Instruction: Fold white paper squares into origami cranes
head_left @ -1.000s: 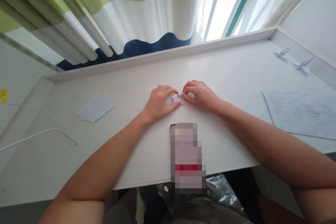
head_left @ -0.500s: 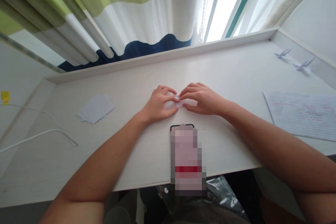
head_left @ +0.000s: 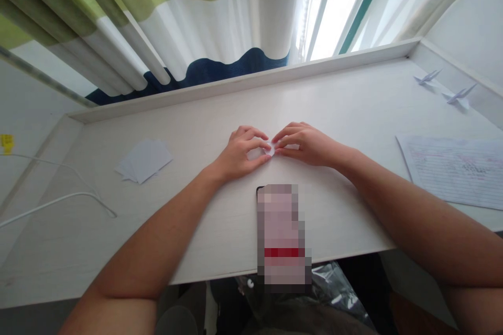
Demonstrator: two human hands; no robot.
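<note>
A small folded piece of white paper is pinched between both hands just above the white desk. My left hand grips its left side with thumb and fingers curled. My right hand pinches its right side with thumb and forefinger. Most of the paper is hidden by the fingertips. A phone lies flat on the desk right in front of the hands, near the front edge.
A small stack of white paper squares lies at the left. A white cable curves across the far left. A lined written sheet lies at the right. Two folded paper cranes stand at the far right. Curtains hang behind the desk.
The paper was pressed flat on the desk; both hands have since drawn closer together and pinched it up between their fingertips. The arms have hardly shifted.
</note>
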